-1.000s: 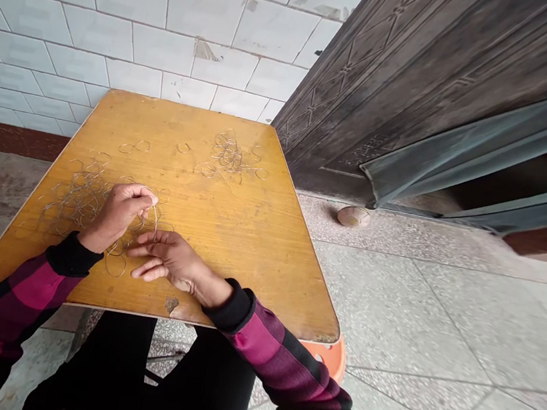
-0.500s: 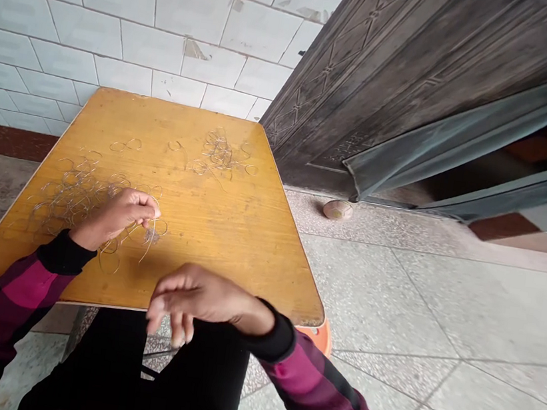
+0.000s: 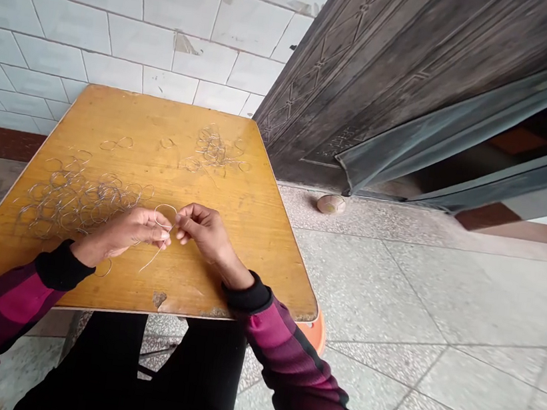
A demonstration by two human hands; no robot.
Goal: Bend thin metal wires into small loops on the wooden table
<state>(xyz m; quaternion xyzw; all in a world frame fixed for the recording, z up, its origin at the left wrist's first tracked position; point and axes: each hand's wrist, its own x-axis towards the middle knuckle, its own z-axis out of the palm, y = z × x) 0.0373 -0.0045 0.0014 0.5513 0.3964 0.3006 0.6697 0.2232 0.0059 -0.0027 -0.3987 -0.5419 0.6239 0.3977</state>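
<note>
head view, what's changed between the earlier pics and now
The right hand dropped away from the wire toward the table's near edge, then came back up and forward and now pinches it beside the left hand. The wire now shows a loop between the hands. The left hand has kept its hold; the far wire heap and figure-eight piece stayed put.

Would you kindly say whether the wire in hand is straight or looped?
Looped: the wire curves round between left hand and right hand, its tail extending below.
</note>
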